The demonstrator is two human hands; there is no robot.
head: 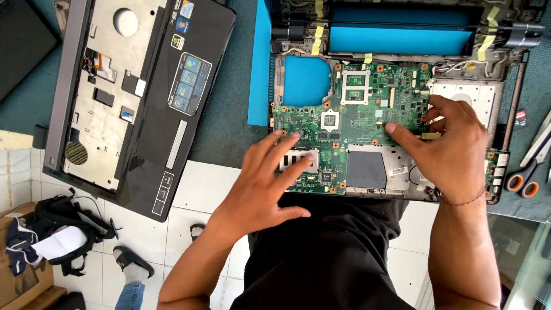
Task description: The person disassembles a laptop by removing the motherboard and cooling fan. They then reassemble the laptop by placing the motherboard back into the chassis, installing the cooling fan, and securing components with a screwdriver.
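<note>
**Both hands flat on the bare motherboard**

At far left I see the removed palmrest cover (132,97). My left hand (265,179), fingers spread, presses the green motherboard (367,115) in the opened laptop base (498,86), gripping nothing. My right hand (450,146) rests open on its right edge. Scissors (531,166) lie rightmost.

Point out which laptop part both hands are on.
The green motherboard in the opened base; left hand and right hand rest there. The black palmrest cover lies untouched.

The right hand (453,146) covers part of the green motherboard (356,115); the scissors (531,166) are cut off at the right edge.
</note>
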